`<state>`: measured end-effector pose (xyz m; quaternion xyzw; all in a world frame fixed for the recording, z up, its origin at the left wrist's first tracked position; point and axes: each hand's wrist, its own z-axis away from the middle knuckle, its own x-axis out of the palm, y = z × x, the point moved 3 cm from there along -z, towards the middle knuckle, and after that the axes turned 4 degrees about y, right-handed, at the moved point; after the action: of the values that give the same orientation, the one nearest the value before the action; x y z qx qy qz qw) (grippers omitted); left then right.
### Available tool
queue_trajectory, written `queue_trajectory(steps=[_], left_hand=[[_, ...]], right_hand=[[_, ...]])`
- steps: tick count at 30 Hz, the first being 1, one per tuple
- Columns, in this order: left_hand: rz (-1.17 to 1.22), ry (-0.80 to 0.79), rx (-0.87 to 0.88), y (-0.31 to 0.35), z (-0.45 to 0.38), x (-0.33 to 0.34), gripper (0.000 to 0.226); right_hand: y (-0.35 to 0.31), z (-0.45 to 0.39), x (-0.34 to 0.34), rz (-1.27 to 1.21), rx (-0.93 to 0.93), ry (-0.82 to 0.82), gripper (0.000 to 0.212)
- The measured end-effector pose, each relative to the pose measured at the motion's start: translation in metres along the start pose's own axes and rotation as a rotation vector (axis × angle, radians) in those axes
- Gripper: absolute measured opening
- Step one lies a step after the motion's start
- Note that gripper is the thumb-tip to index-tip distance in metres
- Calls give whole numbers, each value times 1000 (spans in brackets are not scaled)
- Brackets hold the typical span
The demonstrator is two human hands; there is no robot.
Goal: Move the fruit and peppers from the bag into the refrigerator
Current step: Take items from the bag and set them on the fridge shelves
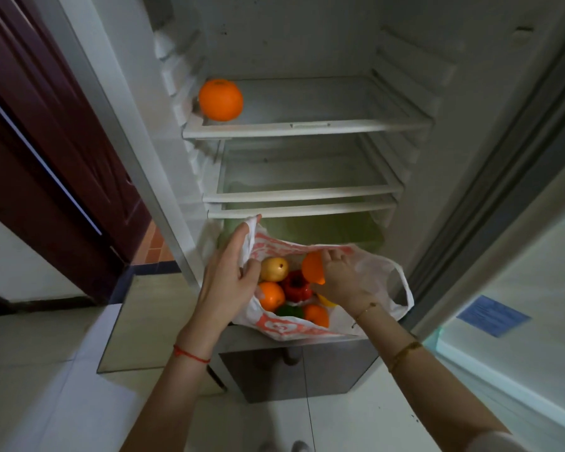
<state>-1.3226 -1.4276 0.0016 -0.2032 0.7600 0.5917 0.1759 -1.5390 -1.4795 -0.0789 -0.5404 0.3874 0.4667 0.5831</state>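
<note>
The white plastic carrier bag with orange-red print (294, 329) sits on the ledge at the bottom of the open white refrigerator (307, 128), its mouth spread wide. In the head view, the left hand (232, 272) pinches the bag's left rim and handle, fingers curled into the plastic to hold it open. The right hand (340, 282) is inside the bag, its fingers wrapped around a smooth orange pepper-like piece (312, 267), raised above the rest. Lower in the bag lie a yellow pear-shaped fruit (274, 269), a glossy red bell pepper (296, 285), two round oranges (270, 295), a green pepper (286, 310) and a sliver of something yellow under the right wrist. One large round orange (221, 99) already rests at the left front corner of the top glass shelf.

The risks, as a judgement: that orange sits close to the shelf lip and could roll off if nudged; the thin bag could slump off the ledge if the left hand lets go, spilling the round fruit onto the tiled floor (46, 386).

The bag's print is too crumpled to read. A blue label (493, 316) on the door's inner face is too blurred to read.
</note>
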Motion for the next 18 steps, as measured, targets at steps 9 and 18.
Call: queue_trajectory(steps=[9, 18], left_hand=[[-21, 2, 1, 5, 6, 3, 58], [38, -12, 32, 15, 0, 4, 62]], right_hand=[[12, -34, 32, 101, -61, 85, 83], [20, -28, 10, -414, 15, 152, 89]])
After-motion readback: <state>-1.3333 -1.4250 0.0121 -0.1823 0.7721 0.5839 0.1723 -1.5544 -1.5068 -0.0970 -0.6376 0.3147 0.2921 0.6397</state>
